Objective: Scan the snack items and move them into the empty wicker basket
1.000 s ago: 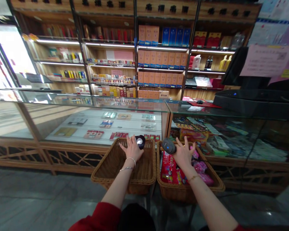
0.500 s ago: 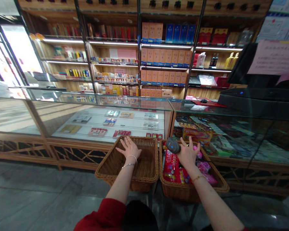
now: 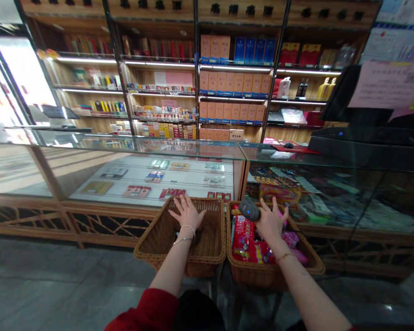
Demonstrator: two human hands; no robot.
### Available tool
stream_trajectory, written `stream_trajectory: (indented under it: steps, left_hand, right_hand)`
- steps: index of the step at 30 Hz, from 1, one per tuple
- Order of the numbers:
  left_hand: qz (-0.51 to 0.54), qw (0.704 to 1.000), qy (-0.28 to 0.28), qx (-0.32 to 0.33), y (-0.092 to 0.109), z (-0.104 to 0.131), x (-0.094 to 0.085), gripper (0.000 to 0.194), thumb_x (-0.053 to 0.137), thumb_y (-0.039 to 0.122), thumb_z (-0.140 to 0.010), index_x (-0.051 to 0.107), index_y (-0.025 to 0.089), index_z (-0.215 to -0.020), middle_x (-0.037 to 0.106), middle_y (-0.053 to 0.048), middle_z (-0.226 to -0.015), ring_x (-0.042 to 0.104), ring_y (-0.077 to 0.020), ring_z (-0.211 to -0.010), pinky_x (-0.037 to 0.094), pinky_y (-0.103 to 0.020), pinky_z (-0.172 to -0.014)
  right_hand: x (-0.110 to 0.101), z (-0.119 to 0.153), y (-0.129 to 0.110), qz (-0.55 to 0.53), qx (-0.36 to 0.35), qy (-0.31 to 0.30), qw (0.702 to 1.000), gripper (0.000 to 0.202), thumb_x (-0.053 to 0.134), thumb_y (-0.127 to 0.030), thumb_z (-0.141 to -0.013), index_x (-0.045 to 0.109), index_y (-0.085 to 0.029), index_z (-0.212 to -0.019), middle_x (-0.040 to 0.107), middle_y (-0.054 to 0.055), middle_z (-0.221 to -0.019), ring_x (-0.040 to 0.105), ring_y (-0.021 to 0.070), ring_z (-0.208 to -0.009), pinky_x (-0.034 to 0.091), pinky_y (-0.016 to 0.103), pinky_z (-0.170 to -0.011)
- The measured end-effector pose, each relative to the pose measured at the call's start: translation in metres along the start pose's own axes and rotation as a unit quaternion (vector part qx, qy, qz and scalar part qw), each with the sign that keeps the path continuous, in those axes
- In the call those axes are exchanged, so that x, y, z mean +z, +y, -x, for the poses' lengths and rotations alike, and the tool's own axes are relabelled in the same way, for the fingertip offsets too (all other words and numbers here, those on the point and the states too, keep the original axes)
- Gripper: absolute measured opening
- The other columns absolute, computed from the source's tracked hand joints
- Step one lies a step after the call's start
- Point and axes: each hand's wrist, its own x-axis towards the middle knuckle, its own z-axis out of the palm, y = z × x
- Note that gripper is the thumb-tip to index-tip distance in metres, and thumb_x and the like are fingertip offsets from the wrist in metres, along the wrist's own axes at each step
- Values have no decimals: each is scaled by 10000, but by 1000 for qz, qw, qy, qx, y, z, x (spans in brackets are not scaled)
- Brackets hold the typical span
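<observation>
Fingers wide apart on your left hand, over the left basket, which shows mostly bare wicker.
Your right hand also spreads its fingers; if it grips the grey device at its thumb side, I cannot tell. Under it, red packets and pink packs lie in the right basket. As I judge, this basket is already well filled; how much is left to do, the view does not show.
</observation>
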Motion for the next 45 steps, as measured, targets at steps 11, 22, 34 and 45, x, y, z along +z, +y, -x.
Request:
stream_trajectory:
  steps: [11,22,34,45]
  left_hand:
    - [8,998,-24,61,17,-3,-3,945,540,587,-830,199,111,-1571,143,-226,-1655,-20,-417,-1531,99,-762,-1131]
    - [8,982,-78,172,79,12,9,880,552,533,-839,229,165,-1570,154,-170,-1665,-13,-397,-1535,81,-739,-1152]
    - [-24,964,-114,237,113,14,37,511,477,480,-889,603,272,-1338,261,-92,-1648,23,-386,-1536,39,-760,-1143]
    - [-44,962,-70,262,113,15,58,417,382,424,-957,709,233,-1132,456,-124,-1547,176,-397,-1517,-35,-798,-1114]
  right_hand:
    - [-3,-5,17,-19,12,22,1000,280,527,-276,-818,740,-246,-997,577,32,-1437,189,347,-1488,29,696,-1122]
    - [-9,-2,35,9,23,38,999,262,527,-320,-843,743,-234,-964,609,62,-1400,202,358,-1480,30,698,-1113]
    - [-11,10,47,24,28,42,998,298,550,-235,-816,732,-224,-1052,582,57,-1430,234,347,-1483,15,674,-1149]
    - [-1,12,46,9,38,37,999,302,544,-181,-825,736,-242,-1050,564,45,-1449,223,321,-1499,-13,651,-1169]
